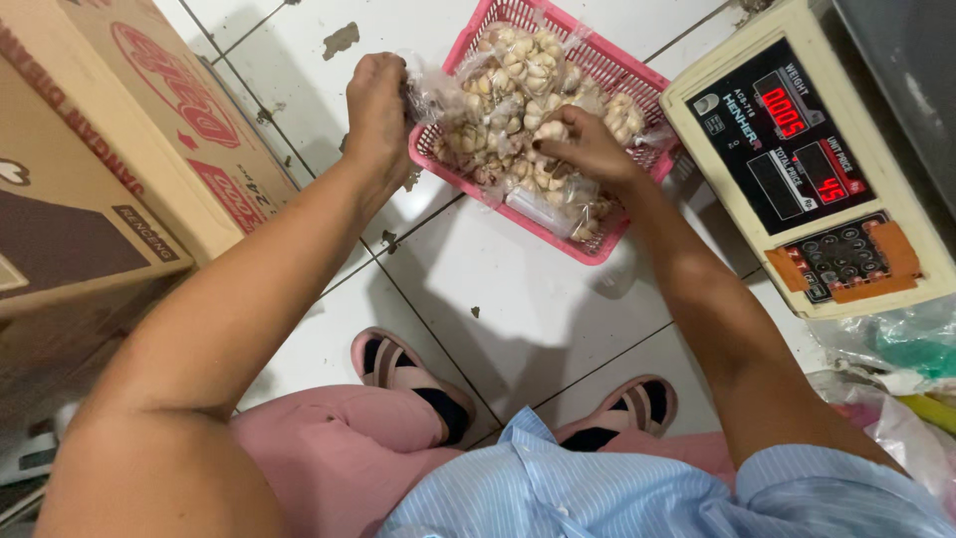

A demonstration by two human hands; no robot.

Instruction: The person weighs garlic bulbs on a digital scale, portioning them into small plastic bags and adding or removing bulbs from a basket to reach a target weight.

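A pink plastic basket (629, 72) sits on the white tiled floor, filled with several clear bags of pale garlic cloves (518, 75). My left hand (376, 105) is at the basket's left edge, closed on the gathered top of one clear plastic bag (430, 95). My right hand (588, 149) reaches into the basket from the right, fingers pinching a garlic clove (550, 131) above the bags.
A digital weighing scale (807, 149) with lit red digits stands right of the basket. A large cardboard box (110, 149) fills the left side. Crumpled plastic bags (896, 359) lie at the right edge. My sandalled feet (418, 379) rest on the tiles below.
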